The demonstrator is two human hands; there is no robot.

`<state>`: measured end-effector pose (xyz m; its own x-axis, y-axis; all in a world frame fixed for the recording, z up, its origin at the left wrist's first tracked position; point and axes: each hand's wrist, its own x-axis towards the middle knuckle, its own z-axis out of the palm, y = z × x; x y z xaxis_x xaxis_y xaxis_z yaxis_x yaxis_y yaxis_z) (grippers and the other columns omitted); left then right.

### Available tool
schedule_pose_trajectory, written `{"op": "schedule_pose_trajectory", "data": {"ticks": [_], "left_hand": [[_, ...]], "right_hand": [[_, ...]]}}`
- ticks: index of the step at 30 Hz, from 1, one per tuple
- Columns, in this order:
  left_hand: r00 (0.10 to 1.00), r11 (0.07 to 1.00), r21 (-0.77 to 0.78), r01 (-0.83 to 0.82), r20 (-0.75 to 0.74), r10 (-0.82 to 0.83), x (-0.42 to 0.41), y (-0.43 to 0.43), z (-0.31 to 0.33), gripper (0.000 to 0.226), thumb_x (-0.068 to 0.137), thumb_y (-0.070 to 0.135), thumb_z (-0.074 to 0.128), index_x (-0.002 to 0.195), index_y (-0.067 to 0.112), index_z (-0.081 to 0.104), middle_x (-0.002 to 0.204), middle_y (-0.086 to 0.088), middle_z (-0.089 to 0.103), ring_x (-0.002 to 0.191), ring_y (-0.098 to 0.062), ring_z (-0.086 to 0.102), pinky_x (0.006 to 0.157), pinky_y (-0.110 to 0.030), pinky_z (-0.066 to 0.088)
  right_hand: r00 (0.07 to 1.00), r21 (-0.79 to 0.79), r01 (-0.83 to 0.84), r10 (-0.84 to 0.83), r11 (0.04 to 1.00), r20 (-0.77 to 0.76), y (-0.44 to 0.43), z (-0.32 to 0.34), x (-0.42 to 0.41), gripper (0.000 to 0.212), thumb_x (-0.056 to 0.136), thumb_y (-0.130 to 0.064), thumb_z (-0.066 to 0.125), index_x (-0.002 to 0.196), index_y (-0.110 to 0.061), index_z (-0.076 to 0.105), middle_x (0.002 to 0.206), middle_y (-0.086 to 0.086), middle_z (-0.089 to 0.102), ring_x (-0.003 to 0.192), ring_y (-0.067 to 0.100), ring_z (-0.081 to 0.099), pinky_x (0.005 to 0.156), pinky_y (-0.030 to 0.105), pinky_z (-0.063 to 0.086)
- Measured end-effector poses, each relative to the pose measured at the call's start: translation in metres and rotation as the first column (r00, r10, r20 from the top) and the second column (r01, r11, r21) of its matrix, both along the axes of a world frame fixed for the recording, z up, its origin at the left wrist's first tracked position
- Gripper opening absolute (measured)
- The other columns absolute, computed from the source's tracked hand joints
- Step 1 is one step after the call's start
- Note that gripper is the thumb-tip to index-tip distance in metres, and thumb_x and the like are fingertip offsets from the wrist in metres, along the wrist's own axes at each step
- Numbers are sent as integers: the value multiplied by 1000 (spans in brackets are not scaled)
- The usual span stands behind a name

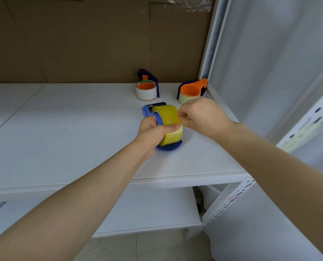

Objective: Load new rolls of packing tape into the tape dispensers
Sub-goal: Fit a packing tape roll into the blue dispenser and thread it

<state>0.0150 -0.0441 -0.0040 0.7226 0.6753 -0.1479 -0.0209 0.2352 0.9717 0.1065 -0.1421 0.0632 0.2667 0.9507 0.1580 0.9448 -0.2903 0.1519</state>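
**Q.** Where is the work located?

**A.** A blue dispenser (147,110) is shown resting on the white shelf (62,129), toward its right end. A yellow roll of tape (167,113) is seated on its hub.

**Q.** How are the hands engaged?

**A.** Dispenser and roll are gripped together by the left hand (153,132). Its fingers are curled round the hub side, and its thumb (173,127) is laid across the roll's outer face. The right hand (200,117) is closed to a pinch, with thumb and forefinger tips brought together on the roll's surface just beside the left thumb. Whether a free end of tape is caught between them cannot be told, as the film is too thin and clear.

**Q.** How much of the task is done?

**A.** Seating of this roll is judged complete. Threading is judged outstanding, since no strip is seen drawn toward the black cutter end (159,104). Behind, near the cardboard back (81,44), two more units are stood: a dark blue dispenser (153,76) carrying a white roll (146,94), and an orange-hubbed dispenser (192,89) carrying a pale roll (185,100). Both appear loaded, but whether their tape is fed through cannot be determined. No spare roll or empty dispenser is visible, so the blue unit is taken to be the last one in hand.
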Motion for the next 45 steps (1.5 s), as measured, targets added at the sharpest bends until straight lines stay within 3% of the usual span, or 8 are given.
{"op": "schedule_pose_trajectory", "data": {"ticks": [4,7,10,16,23,29,33,45], "left_hand": [[1000,1000,-2,11,-8,-11,2,1,1,30,72,3,78,89,18,59,91,0,67,88,-19,64,78,-29,53],[1000,1000,16,20,-8,-20,2,1,0,30,72,1,77,89,17,59,90,1,67,86,-17,64,71,-24,53],[1000,999,33,30,-7,-30,1,1,1,28,72,1,76,86,18,59,85,3,67,78,-10,63,63,-20,51],[1000,999,38,11,-25,-10,1,2,1,27,72,4,78,85,18,58,85,2,66,81,-14,63,72,-25,52],[1000,1000,4,4,-19,-4,2,8,-4,46,71,12,80,113,10,59,111,-8,67,106,-26,63,98,-42,49],[985,985,30,169,-34,-168,-3,11,-3,85,43,9,84,123,8,57,118,-10,66,113,-27,60,104,-45,43],[988,989,29,146,-45,-145,-4,11,-3,79,46,5,74,123,8,56,119,-12,65,113,-29,60,103,-47,44],[990,991,-3,134,-33,-134,-5,17,-10,61,69,-1,75,126,7,55,121,-12,64,115,-29,58,105,-47,42]], "right_hand": [[989,-115,38,-21,993,143,5,4,-4,12,92,-4,44,94,-5,55,86,10,48,78,25,46,61,30,35],[975,-59,-42,54,997,214,6,5,-7,2,82,-2,57,83,-3,55,75,9,42,65,24,42,46,21,24],[971,-112,-49,74,993,229,5,6,-6,18,90,-15,50,100,-2,57,84,10,46,72,23,43,46,22,21],[999,-153,-32,34,988,12,5,10,-2,28,91,-31,50,101,-5,55,99,11,58,86,25,56,63,34,41],[953,-16,4,-9,1000,-302,-1,10,4,40,72,-50,48,82,-13,56,81,3,60,78,21,56,74,41,50],[785,180,165,-19,970,-619,0,-2,3,12,81,-12,65,76,-17,56,55,-3,61,42,0,58,57,22,52],[633,248,269,23,931,-774,1,-4,6,13,84,-4,60,75,-13,57,58,5,65,43,8,60,51,21,53],[526,306,319,101,897,-845,-2,-4,9,17,85,2,56,75,-11,57,60,4,64,46,3,61,51,15,50]]}}
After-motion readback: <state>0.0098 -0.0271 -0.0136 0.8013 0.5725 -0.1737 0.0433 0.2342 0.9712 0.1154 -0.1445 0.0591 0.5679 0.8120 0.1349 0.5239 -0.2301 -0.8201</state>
